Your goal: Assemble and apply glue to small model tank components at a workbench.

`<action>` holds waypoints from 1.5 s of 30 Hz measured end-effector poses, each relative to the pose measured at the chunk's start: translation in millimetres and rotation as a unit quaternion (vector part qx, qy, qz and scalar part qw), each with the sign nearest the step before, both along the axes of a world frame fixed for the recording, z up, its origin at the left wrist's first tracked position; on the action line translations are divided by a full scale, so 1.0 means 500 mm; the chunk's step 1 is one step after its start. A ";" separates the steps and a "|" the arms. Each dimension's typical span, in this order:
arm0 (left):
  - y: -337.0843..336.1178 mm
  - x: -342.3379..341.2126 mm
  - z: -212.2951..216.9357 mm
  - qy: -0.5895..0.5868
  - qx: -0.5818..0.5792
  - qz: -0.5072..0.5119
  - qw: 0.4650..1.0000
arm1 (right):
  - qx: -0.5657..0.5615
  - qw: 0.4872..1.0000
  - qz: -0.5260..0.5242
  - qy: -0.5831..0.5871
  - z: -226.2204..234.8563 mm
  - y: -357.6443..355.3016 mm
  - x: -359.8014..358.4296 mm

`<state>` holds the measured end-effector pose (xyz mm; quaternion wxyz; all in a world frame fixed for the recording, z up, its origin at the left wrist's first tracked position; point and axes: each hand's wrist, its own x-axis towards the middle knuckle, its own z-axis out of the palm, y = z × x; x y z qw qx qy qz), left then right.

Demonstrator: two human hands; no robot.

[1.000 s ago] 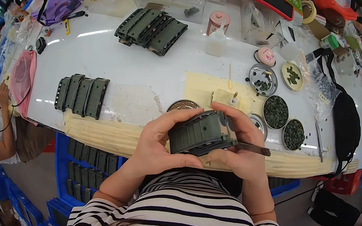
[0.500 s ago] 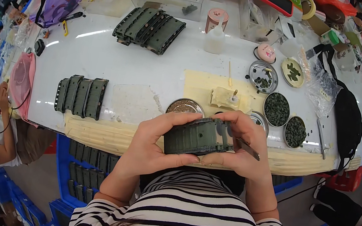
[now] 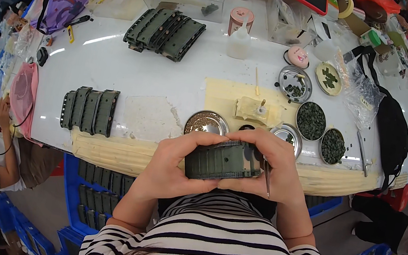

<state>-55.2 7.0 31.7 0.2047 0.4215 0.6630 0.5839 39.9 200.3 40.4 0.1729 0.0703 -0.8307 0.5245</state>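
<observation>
Between both hands, in front of my body at the table's near edge, is a dark green camouflage ribbed casing part [image 3: 217, 161]. My left hand [image 3: 170, 162] grips its left end, thumb below and fingers along the top. My right hand [image 3: 281, 167] is closed around the right end, where a brown and black patch shows. A thin metal tool like tweezers [image 3: 267, 180] also sits in my right hand, pointing down. Just beyond are a tin of brown grains [image 3: 195, 124] and a tin with a few dark pieces [image 3: 296, 137].
Similar green parts lie at the left [image 3: 89, 111] and far left [image 3: 163, 33]. Right of my hands stand tins of dark green pieces [image 3: 311, 122]. A white squeeze bottle [image 3: 239, 44] stands farther back. A black pouch [image 3: 392, 132] lies right; a blue crate [image 3: 71, 197] of parts stands below left.
The casing part has turned slightly in my hands, and its camouflage end has shifted. The metal tool has swung from slanting right to pointing down. My view has shifted slightly.
</observation>
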 end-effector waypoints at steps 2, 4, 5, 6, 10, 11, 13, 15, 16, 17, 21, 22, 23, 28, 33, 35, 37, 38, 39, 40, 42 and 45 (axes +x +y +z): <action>0.001 0.006 -0.002 -0.019 0.009 0.014 1.000 | -0.001 1.000 -0.007 -0.007 0.003 -0.002 0.004; 0.004 0.003 -0.008 0.002 0.029 0.002 1.000 | -0.001 1.000 -0.024 -0.008 0.012 -0.005 0.008; 0.004 0.002 -0.008 0.013 0.038 -0.003 0.999 | -0.011 1.000 -0.024 -0.003 0.019 -0.006 0.010; 0.003 0.004 -0.007 -0.030 0.062 -0.001 0.998 | -0.020 0.999 -0.025 0.001 0.027 -0.006 0.011; 0.014 0.019 -0.017 -0.208 0.209 0.017 0.955 | -0.077 0.995 -0.058 0.039 0.028 -0.007 0.021; 0.021 0.024 -0.028 -0.253 0.257 0.025 0.932 | -0.114 0.990 -0.066 0.040 0.024 -0.012 0.025; 0.029 0.054 -0.051 -0.369 0.289 0.001 0.883 | -0.185 0.978 -0.084 0.044 0.018 -0.028 0.027; 0.043 0.091 -0.064 -0.457 0.317 -0.016 0.831 | -0.111 0.988 -0.091 0.062 0.019 -0.042 0.022; 0.040 0.090 -0.067 -0.476 0.325 -0.031 0.817 | -0.073 0.990 -0.094 0.070 0.019 -0.048 0.019; 0.040 0.089 -0.070 -0.495 0.332 -0.048 0.801 | -0.047 0.989 -0.105 0.089 0.018 -0.052 0.017; 0.050 0.077 -0.081 -0.480 0.363 -0.057 0.796 | 0.006 0.984 -0.128 0.124 0.001 -0.057 0.013; 0.051 0.073 -0.086 -0.454 0.368 -0.078 0.808 | 0.002 0.985 -0.128 0.119 0.000 -0.055 0.014; 0.052 0.076 -0.083 -0.457 0.352 -0.066 0.814 | -0.002 0.985 -0.129 0.112 -0.002 -0.056 0.017; 0.068 0.094 -0.081 -0.480 0.339 -0.025 0.809 | -0.038 0.992 -0.113 0.041 -0.014 -0.056 0.030; 0.069 0.081 -0.099 -0.447 0.381 -0.059 0.807 | -0.037 0.989 -0.109 0.094 -0.015 -0.052 0.013; 0.062 0.060 -0.100 -0.434 0.391 -0.061 0.809 | -0.052 0.991 -0.090 0.079 0.005 -0.031 0.023; 0.049 0.032 -0.096 -0.432 0.400 -0.056 0.806 | -0.114 0.981 -0.152 0.026 -0.006 -0.006 0.064; 0.039 0.022 -0.095 -0.425 0.382 -0.039 0.820 | -0.123 0.973 -0.192 0.046 -0.002 0.009 0.067; 0.029 0.016 -0.094 -0.432 0.376 -0.034 0.819 | -0.092 0.974 -0.198 0.063 0.000 0.037 0.069; 0.020 0.012 -0.092 -0.438 0.369 -0.030 0.819 | -0.082 0.966 -0.230 0.090 0.005 0.052 0.062; 0.012 0.016 -0.090 -0.459 0.355 -0.007 0.814 | -0.080 0.966 -0.238 0.070 0.013 0.072 0.069; 0.009 0.027 -0.086 -0.494 0.330 0.030 0.803 | -0.092 0.976 -0.194 -0.040 0.007 0.096 0.105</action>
